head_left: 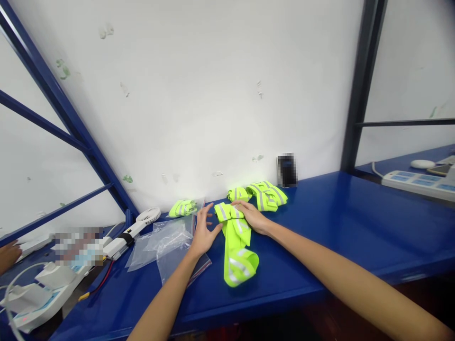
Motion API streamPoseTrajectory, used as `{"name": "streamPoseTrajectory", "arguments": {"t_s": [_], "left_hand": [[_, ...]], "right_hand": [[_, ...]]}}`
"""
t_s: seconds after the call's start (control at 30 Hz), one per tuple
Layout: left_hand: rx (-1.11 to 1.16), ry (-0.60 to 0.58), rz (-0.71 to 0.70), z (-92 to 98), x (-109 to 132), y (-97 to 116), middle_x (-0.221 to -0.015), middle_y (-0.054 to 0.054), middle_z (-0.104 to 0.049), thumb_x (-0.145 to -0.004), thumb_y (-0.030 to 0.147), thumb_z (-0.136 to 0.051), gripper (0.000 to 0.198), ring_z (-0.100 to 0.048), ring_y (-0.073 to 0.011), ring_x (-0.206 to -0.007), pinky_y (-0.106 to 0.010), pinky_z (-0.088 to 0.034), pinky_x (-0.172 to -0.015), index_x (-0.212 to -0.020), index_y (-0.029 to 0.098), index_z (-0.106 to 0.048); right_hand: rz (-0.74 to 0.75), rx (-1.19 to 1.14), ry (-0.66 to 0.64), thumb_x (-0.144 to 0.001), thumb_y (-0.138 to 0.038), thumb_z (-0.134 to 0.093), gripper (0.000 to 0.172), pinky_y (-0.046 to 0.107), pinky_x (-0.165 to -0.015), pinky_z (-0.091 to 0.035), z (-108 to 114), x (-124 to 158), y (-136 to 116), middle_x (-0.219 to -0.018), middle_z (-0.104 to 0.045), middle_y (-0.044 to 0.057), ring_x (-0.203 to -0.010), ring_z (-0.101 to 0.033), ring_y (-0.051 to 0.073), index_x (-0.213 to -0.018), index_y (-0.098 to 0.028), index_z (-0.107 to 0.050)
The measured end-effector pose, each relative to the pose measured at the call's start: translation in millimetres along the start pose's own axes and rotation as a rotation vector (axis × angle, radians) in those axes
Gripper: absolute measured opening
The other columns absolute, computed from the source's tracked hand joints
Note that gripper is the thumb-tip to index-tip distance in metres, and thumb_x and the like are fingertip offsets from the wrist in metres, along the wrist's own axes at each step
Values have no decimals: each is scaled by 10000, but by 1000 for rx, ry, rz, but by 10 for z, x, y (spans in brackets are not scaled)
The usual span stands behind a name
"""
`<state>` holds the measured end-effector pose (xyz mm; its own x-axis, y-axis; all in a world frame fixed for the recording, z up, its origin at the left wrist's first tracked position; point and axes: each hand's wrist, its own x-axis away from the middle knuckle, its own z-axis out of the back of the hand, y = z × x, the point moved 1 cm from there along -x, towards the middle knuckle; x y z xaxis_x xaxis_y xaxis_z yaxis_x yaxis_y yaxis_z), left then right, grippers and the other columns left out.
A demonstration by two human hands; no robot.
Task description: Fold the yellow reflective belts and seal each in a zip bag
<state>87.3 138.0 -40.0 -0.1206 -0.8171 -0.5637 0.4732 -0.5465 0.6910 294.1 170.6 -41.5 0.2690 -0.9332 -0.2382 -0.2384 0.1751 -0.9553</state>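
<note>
A fluorescent yellow reflective vest (pixel 232 241) with silver stripes lies partly folded on the blue table, its lower end curling in a loop towards the front edge. My left hand (pixel 204 232) is beside its left side, fingers curved and apart, the thumb tip close to the fabric. At the upper right of the folded part, my right hand (pixel 254 218) has its fingers over the edge and grips it; its thumb is hidden. Behind the right hand lie more folded yellow reflective vests (pixel 266 195). Clear plastic zip bags (pixel 168 241) lie left of my left hand.
Another yellow bundle (pixel 183 207) lies by the wall, near a white handheld fan (pixel 148 215). A power strip (pixel 39 303) with plugs and cables is at the left, where another person's hand (pixel 9 255) shows. A dark phone-like object (pixel 287 170) leans against the wall.
</note>
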Motion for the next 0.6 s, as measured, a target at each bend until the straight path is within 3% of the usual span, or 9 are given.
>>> {"name": "streamPoseTrajectory", "arguments": {"t_s": [0.1, 0.2, 0.3, 0.37, 0.43, 0.5, 0.53, 0.6], "left_hand": [[-3, -14, -2, 16, -11, 8, -1317, -105, -476, -797, 402, -657, 398, -472, -265, -1239, -369, -458, -941, -1155, 238, -602], [143, -10, 126, 33, -51, 0, -1129, -106, -634, -823, 464, -609, 409, -597, -261, -1067, -391, -472, -918, -1116, 179, -613], [294, 36, 232, 43, -89, -11, -1025, -108, -696, -807, 516, -606, 493, -649, -253, -934, -374, -496, -867, -1113, 131, -629], [342, 85, 267, 48, -98, -21, -1008, -106, -705, -788, 526, -623, 507, -657, -242, -908, -347, -502, -846, -1093, 121, -638], [365, 149, 301, 55, -92, -32, -996, -91, -706, -781, 528, -630, 521, -664, -216, -860, -312, -511, -796, -1121, 133, -614], [363, 204, 326, 61, -76, -36, -985, -70, -705, -773, 529, -639, 556, -666, -191, -789, -281, -514, -713, -1184, 162, -566], [354, 215, 333, 62, -68, -33, -990, -65, -703, -769, 531, -644, 570, -664, -185, -771, -270, -511, -681, -1205, 177, -549], [337, 207, 327, 57, -56, -18, -1039, -67, -695, -766, 537, -647, 563, -662, -194, -822, -269, -508, -687, -1200, 191, -555]], "right_hand": [[-115, -39, -145, -828, -447, -579, 329, 245, -630, -480, -114, 69, -6, -905, -648, 23, -702, -600, 131, -1049, -203, -602], [-202, 52, -280, -772, -378, -669, 445, 229, -537, -461, -164, 124, -13, -741, -635, -9, -567, -578, 121, -1152, -200, -522], [-78, 351, -365, -810, -357, -632, 488, 239, -505, -445, -168, 160, -45, -593, -596, -33, -497, -560, 140, -1225, -165, -462], [76, 625, -325, -839, -418, -593, 490, 265, -530, -449, -153, 180, -88, -602, -599, -15, -509, -559, 154, -1234, -151, -482], [247, 845, -222, -790, -426, -656, 632, 303, -627, -480, -127, 202, -147, -803, -650, 44, -652, -603, 184, -1327, -169, -445], [384, 952, -131, -738, -356, -714, 836, 341, -739, -496, -102, 226, -205, -1135, -593, 114, -870, -615, 223, -1454, -230, -301], [446, 974, -114, -741, -312, -709, 863, 353, -783, -494, -95, 238, -230, -1277, -508, 134, -978, -594, 238, -1476, -264, -259], [570, 1001, -132, -778, -238, -660, 714, 364, -852, -480, -104, 259, -263, -1419, -368, 129, -1133, -526, 253, -1426, -295, -368]]}}
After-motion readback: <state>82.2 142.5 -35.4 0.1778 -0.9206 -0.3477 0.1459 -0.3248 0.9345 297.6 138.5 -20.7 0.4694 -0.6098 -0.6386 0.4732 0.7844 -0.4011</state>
